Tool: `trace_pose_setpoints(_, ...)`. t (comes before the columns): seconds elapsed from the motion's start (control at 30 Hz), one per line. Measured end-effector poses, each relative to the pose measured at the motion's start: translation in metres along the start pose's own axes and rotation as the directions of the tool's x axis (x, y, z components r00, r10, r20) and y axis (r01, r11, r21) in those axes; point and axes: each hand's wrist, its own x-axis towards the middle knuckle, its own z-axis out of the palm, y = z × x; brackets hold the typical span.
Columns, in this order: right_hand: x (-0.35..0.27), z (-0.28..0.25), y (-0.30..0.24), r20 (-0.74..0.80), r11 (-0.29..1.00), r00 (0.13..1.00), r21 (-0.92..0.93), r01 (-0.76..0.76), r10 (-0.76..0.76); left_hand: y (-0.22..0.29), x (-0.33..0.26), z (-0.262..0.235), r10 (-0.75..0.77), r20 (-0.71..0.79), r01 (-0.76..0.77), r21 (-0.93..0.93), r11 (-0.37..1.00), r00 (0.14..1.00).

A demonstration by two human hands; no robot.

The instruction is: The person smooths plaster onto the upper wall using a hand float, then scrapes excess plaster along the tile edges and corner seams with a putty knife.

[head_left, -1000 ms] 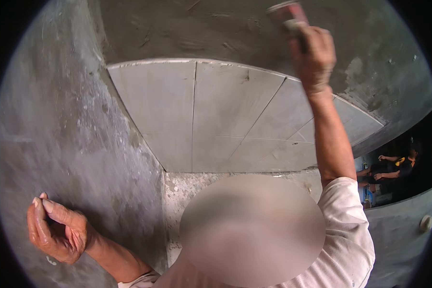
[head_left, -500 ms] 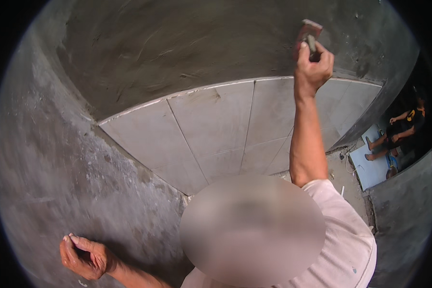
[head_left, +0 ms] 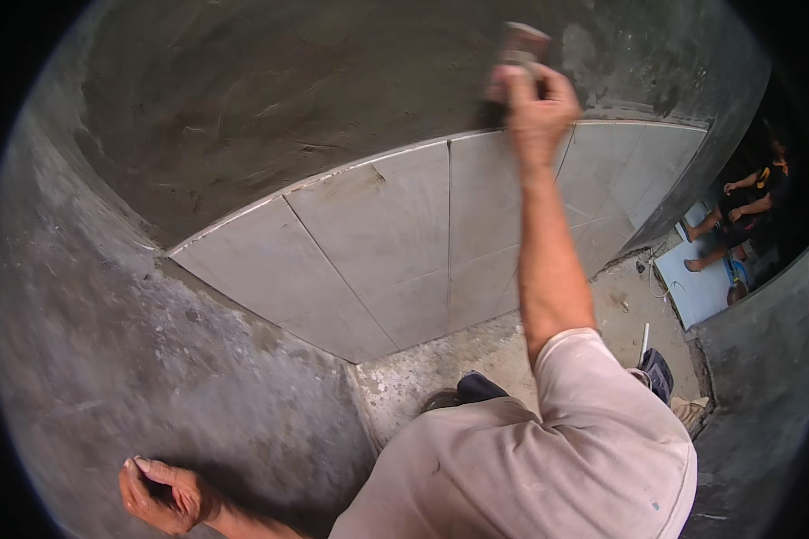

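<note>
My right hand (head_left: 535, 112) has its fingers (head_left: 512, 83) wrapped tight around a small trowel (head_left: 520, 43), blade standing up above them against the wet mortar wall (head_left: 270, 99), just over the top tile row (head_left: 377, 225). My left hand (head_left: 166, 494), far below, is loosely curled, braced on the side wall (head_left: 90, 359), holding nothing I can see.

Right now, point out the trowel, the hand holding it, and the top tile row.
trowel (head_left: 521, 43), head view, its top end above the fingers
right hand (head_left: 535, 108), head view, back of hand
tile row (head_left: 368, 225), head view, face of a middle tile

rough concrete floor (head_left: 476, 359) bears a blue sheet (head_left: 706, 287) and scattered debris.
</note>
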Motion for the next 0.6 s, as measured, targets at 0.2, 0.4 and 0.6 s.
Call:
trace_pose_setpoints(0.2,-0.043,0.043,-0.073,0.132,0.893,0.89,-0.058,0.446,-0.436,-0.015,-0.016,0.006,-0.042,-0.025,0.04,-0.088,0.995,0.999)
trace_pose_setpoints(0.4,-0.11,0.024,-0.124,0.543,0.854,0.839,0.427,-0.297,0.02,-0.005,-0.005,-0.011,-0.09,0.024,0.093,-0.139,0.986,0.996)
trace_pose_setpoints(0.6,-0.255,0.056,-0.169,0.984,0.681,0.113,-0.009,-0.732,0.134,-0.01,-0.011,-0.006,-0.089,0.046,0.095,-0.149,0.984,0.995)
